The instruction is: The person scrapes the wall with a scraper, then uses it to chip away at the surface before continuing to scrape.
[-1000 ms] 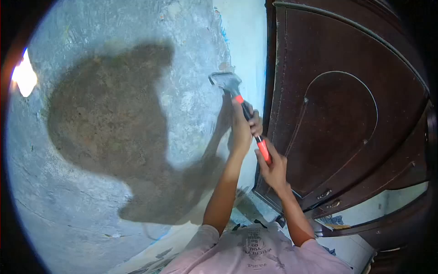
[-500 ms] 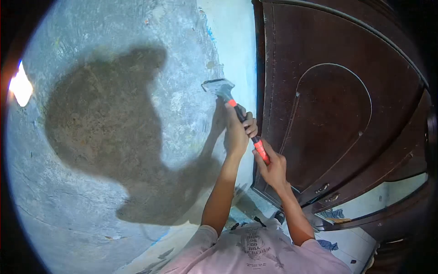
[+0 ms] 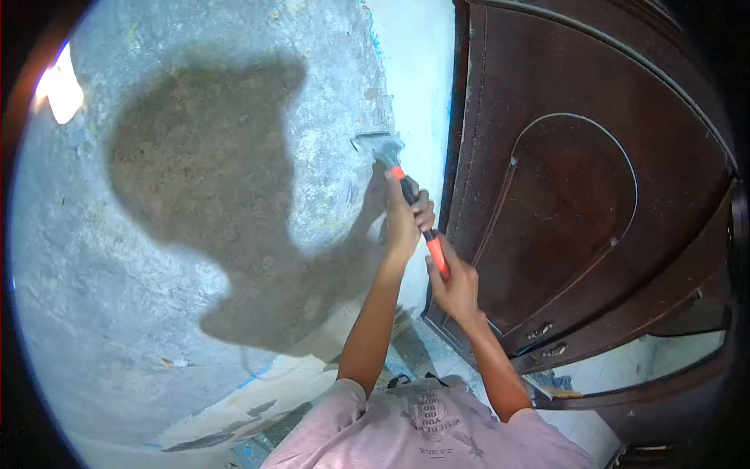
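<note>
Dim fisheye view, perhaps backlit shadow

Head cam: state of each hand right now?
Left hand: closed on the orange-and-black-handled metal scraper, upper grip.
Right hand: closed on the same scraper's lower orange end.

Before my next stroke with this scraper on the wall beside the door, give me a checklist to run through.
1. Left hand gripping the scraper mid-handle: ok.
2. Right hand gripping the handle's orange end: ok.
3. Blade lying flat on the wall: cannot tell.
4. Right hand's clearance from the door: looks tight, not ok.
5. Blade area lit, outside the shadow: ok.
</note>
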### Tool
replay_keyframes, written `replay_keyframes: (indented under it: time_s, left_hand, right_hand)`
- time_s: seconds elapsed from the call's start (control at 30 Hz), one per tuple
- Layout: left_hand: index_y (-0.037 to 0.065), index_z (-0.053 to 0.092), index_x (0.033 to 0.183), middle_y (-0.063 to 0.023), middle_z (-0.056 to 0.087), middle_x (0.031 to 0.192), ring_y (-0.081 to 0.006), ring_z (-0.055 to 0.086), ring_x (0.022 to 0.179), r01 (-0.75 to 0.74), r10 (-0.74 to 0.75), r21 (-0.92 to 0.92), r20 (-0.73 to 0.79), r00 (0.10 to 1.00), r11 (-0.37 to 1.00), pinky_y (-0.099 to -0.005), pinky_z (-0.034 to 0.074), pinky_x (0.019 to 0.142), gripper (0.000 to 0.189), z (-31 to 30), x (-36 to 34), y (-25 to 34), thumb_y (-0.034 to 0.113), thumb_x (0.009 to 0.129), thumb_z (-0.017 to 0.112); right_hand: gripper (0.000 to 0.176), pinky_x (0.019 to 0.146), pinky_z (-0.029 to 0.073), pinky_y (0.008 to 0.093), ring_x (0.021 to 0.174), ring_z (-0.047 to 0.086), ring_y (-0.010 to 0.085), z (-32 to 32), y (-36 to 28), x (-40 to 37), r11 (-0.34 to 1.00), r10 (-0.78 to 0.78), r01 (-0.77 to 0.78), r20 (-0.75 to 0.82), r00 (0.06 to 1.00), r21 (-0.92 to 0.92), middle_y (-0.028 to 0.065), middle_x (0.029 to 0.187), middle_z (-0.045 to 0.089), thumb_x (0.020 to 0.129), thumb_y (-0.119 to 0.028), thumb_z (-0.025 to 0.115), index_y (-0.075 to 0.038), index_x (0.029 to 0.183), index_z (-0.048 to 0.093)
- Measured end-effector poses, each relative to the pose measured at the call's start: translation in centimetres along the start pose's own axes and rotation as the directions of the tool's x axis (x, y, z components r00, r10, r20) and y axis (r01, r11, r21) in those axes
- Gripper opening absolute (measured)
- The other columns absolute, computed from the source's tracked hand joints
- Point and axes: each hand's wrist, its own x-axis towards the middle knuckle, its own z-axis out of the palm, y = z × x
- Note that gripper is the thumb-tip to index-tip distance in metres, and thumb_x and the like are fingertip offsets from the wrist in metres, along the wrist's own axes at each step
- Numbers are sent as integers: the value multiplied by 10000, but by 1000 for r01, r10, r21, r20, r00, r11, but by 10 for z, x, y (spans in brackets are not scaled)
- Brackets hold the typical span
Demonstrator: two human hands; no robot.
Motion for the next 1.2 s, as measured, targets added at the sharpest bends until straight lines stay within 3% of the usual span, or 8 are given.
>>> replay_keyframes:
  time_s: [0.1, 0.2, 0.37, 0.43, 0.7, 0.97, 1.1, 1.2]
  left_hand:
    - [167, 385, 809, 55, 266, 551, -69, 219, 413, -27, 30, 44, -68, 997, 999, -248, 170, 378, 601, 3, 1, -4, 749, 953, 342]
    - [159, 397, 815, 55, 275, 546, -61, 237, 408, -61, 62, 31, -53, 997, 998, -237, 169, 352, 599, 37, 17, 28, 742, 951, 364]
    - [124, 456, 883, 45, 326, 598, -60, 289, 443, -139, 141, 55, -31, 990, 989, -207, 244, 388, 528, 44, 13, 21, 631, 1011, 389]
    - [135, 449, 911, 31, 375, 627, -72, 324, 445, -264, 323, 235, -263, 909, 935, -227, 273, 387, 501, 40, -3, -9, 619, 1020, 379]
    - [129, 454, 1001, 47, 383, 656, -48, 349, 512, -212, 301, 376, -197, 933, 902, -212, 294, 441, 458, 63, 6, 11, 584, 1028, 406]
    - [192, 487, 898, 72, 345, 601, -37, 311, 439, -126, 330, 427, -447, 831, 896, -202, 231, 370, 419, 35, 0, -31, 578, 1031, 394]
    - [161, 427, 865, 61, 346, 590, -49, 326, 425, -147, 308, 408, -364, 879, 901, -213, 255, 369, 471, 50, 18, -6, 601, 1025, 376]
    - [160, 417, 843, 59, 331, 564, -53, 322, 409, -145, 306, 436, -325, 895, 888, -222, 256, 359, 469, 52, 11, -3, 585, 1034, 363]
  right_hand:
    - [470, 605, 506, 414, 644, 663, 384, -5, 4, 3, 997, 50, -56, 112, 992, 46, 273, 763, 630, 931, -133, 646, -13, 1374, 548]
    - [528, 628, 504, 420, 668, 653, 361, -9, -5, 33, 981, -149, 153, -45, 988, 123, 232, 853, 657, 929, -157, 630, -42, 1428, 504]
    - [524, 644, 516, 442, 706, 669, 388, -25, -10, 34, 985, -72, 55, 101, 992, 165, 253, 859, 651, 939, -130, 608, -26, 1436, 481]
    - [514, 632, 498, 456, 729, 673, 418, -14, 14, 16, 968, -176, 165, 46, 983, 192, 284, 827, 633, 960, -125, 603, -33, 1448, 473]
    - [523, 692, 529, 435, 827, 681, 439, -23, 8, 46, 907, -234, 229, -29, 972, 352, 287, 951, 655, 950, -90, 608, -28, 1450, 467]
    - [522, 723, 537, 430, 940, 691, 425, -16, 36, 16, 922, -205, 169, 70, 976, 348, 294, 1028, 660, 949, -98, 621, -37, 1444, 466]
    - [484, 769, 540, 418, 1012, 677, 419, -30, 12, 41, 947, -71, 9, 179, 981, 321, 277, 1116, 665, 945, -85, 618, -21, 1412, 505]
    - [463, 734, 539, 423, 946, 691, 422, -18, 20, 29, 941, -150, 120, 71, 986, 317, 286, 1062, 665, 953, -106, 615, -16, 1397, 520]
